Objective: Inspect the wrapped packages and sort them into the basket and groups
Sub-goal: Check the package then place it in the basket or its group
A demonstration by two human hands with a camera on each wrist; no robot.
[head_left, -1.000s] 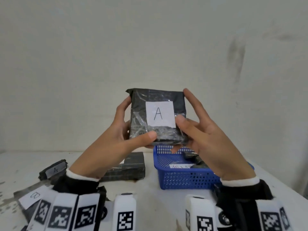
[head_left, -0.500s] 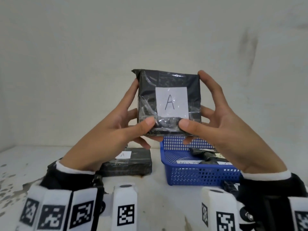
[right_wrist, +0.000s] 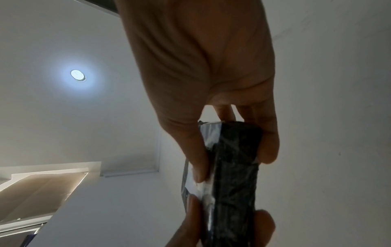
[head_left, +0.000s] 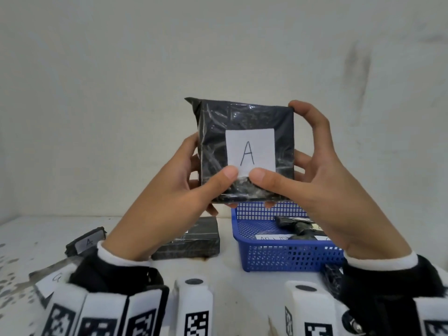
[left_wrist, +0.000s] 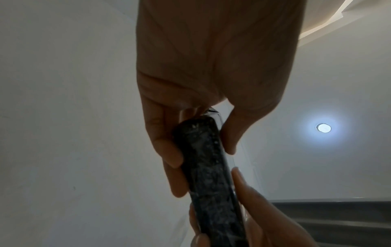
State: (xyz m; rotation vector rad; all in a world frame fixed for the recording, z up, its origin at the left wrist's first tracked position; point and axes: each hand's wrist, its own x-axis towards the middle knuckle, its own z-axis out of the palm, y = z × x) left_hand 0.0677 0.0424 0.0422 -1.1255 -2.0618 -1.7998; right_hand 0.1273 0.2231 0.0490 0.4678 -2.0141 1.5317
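Observation:
A black plastic-wrapped package (head_left: 244,122) with a white label marked "A" is held upright in front of the wall, above the table. My left hand (head_left: 179,190) grips its left side, thumb on the front near the label's lower edge. My right hand (head_left: 308,180) grips its right side, thumb on the front and a fingertip over the top right corner. The wrist views show the package's dark edge (left_wrist: 209,175) (right_wrist: 234,175) pinched between thumb and fingers. Below it stands a blue mesh basket (head_left: 288,255) holding black wrapped packages (head_left: 293,225) with labels.
On the white table lie a black package (head_left: 194,241) left of the basket, a smaller one labelled "A" (head_left: 86,241) at the left, and another labelled package (head_left: 52,280) at the lower left. A plain wall stands close behind the table.
Both hands have kept their hold on the "A" package. My right index finger has curled over its top right corner, and both thumbs have moved closer together under the label.

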